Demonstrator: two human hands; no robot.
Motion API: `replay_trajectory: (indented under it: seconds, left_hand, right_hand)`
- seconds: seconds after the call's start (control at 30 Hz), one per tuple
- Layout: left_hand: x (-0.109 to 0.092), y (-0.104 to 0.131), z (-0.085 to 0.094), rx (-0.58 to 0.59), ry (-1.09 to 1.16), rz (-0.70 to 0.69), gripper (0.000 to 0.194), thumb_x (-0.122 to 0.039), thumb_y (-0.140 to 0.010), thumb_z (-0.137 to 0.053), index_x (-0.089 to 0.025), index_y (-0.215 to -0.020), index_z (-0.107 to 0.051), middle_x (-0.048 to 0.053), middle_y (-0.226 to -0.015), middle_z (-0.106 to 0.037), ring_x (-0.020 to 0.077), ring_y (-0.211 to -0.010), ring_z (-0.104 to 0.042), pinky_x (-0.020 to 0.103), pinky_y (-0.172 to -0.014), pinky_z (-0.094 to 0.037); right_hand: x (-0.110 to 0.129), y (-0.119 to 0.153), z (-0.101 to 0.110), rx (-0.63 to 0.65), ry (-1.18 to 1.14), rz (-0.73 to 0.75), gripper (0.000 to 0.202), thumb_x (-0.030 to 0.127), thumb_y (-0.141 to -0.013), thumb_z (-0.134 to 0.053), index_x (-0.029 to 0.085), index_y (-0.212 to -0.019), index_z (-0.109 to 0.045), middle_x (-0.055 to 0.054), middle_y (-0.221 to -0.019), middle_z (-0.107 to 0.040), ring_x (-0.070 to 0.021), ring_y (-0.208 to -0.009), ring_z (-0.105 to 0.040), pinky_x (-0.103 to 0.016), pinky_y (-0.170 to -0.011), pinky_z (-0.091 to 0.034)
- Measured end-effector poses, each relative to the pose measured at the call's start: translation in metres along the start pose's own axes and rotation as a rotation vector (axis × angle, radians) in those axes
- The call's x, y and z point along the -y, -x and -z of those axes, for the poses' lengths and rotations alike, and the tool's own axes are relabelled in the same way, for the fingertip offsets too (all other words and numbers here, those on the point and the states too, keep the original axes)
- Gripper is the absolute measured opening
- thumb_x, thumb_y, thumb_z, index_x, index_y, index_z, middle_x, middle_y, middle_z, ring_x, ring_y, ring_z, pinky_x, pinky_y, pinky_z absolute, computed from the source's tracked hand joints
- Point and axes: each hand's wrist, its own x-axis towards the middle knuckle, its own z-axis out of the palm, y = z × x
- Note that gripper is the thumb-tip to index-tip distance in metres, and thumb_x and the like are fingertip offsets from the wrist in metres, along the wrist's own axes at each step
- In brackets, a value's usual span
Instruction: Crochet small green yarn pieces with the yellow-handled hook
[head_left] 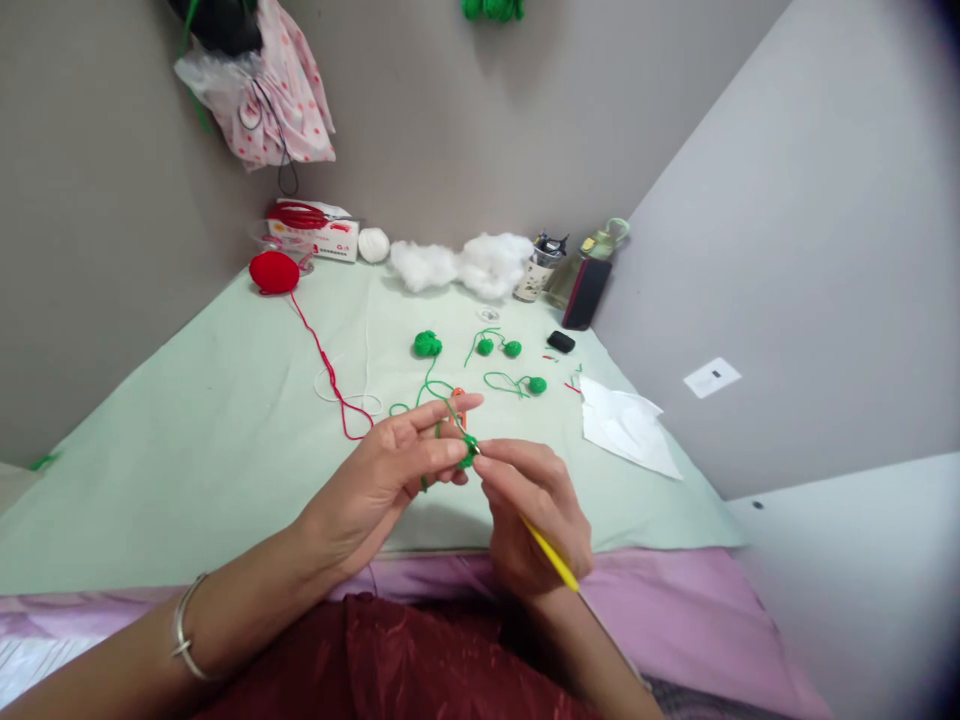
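Note:
Between the thumb and fingers of my left hand (409, 450) is a small green crochet piece (469, 450), with green yarn running up over the raised index finger. My right hand (536, 505) grips a crochet hook (551, 555) with a yellow handle; its metal tip meets the green piece. From my left hand the yarn leads back to a small green yarn ball (427, 344). Behind my fingers an orange object (458, 400) is partly hidden. Beyond lie small green crocheted balls (512, 348) with loose tails, one more ball (537, 385) nearer the right.
At the back left stand a red yarn ball (274, 272), a box (330, 240) and a white yarn ball (373, 245). White stuffing (491, 265), a pen cup (534, 275), a bottle (570, 275) and a phone (587, 294) line the back. White paper (626, 425) lies at right.

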Motion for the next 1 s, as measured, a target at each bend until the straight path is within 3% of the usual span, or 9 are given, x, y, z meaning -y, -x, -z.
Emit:
replay_trajectory:
  seconds: [0.17, 0.37, 0.67, 0.73, 0.83, 1.0]
  left_hand:
    - [-0.003, 0.001, 0.002, -0.093, -0.238, -0.236, 0.044, -0.018, -0.084, -0.082, -0.025, -0.127, -0.076, -0.005, -0.081, -0.064, 0.0094, -0.075, -0.057, 0.022, -0.077, -0.049]
    - [-0.004, 0.002, 0.001, -0.154, -0.464, -0.311, 0.044, -0.016, -0.085, -0.077, -0.024, -0.128, -0.075, -0.004, -0.081, -0.064, 0.0119, -0.079, -0.060, 0.025, -0.082, -0.051]
    - [-0.006, 0.005, -0.001, -0.222, -0.664, -0.468, 0.039, -0.013, -0.083, -0.072, -0.024, -0.120, -0.078, -0.003, -0.083, -0.065, 0.0139, -0.081, -0.063, 0.028, -0.085, -0.054]
    - [-0.006, 0.005, 0.000, -0.216, -0.676, -0.465, 0.039, -0.013, -0.084, -0.072, -0.025, -0.121, -0.078, -0.003, -0.083, -0.066, 0.0144, -0.081, -0.064, 0.029, -0.086, -0.054]
    - [-0.005, 0.003, 0.002, -0.117, -0.624, -0.375, 0.036, -0.018, -0.085, -0.074, -0.024, -0.120, -0.079, -0.002, -0.082, -0.067, 0.0158, -0.082, -0.066, 0.031, -0.089, -0.054]
    - [-0.002, 0.000, 0.004, -0.004, -0.484, -0.251, 0.034, -0.021, -0.088, -0.075, -0.026, -0.122, -0.079, -0.001, -0.089, -0.071, 0.0164, -0.089, -0.066, 0.032, -0.092, -0.052]
  right_hand:
    - [0.009, -0.010, 0.014, 0.099, -0.148, -0.199, 0.036, 0.005, -0.097, -0.061, 0.028, -0.120, -0.076, -0.006, -0.109, -0.079, -0.0189, -0.094, -0.075, -0.034, -0.078, -0.065]
    - [0.008, -0.016, 0.019, 0.091, -0.318, -0.394, 0.027, 0.011, -0.099, -0.061, 0.027, -0.108, -0.080, -0.003, -0.091, -0.078, -0.0187, -0.087, -0.074, -0.035, -0.078, -0.062]
    - [0.014, -0.011, 0.021, 0.009, -0.351, -0.441, 0.026, 0.013, -0.099, -0.061, 0.028, -0.107, -0.081, -0.003, -0.088, -0.077, -0.0190, -0.084, -0.071, -0.036, -0.076, -0.059]
    - [0.013, -0.013, 0.020, 0.017, -0.416, -0.492, 0.024, 0.015, -0.099, -0.061, 0.028, -0.104, -0.081, -0.003, -0.087, -0.076, -0.0176, -0.080, -0.070, -0.035, -0.074, -0.058]
    - [0.007, -0.015, 0.015, 0.035, -0.531, -0.584, 0.021, 0.020, -0.100, -0.062, 0.028, -0.101, -0.081, -0.002, -0.087, -0.074, -0.0160, -0.076, -0.068, -0.035, -0.074, -0.058]
    - [0.000, -0.016, 0.005, 0.031, -0.571, -0.555, 0.018, 0.022, -0.100, -0.065, 0.029, -0.100, -0.081, -0.004, -0.098, -0.077, -0.0177, -0.087, -0.069, -0.033, -0.072, -0.059]
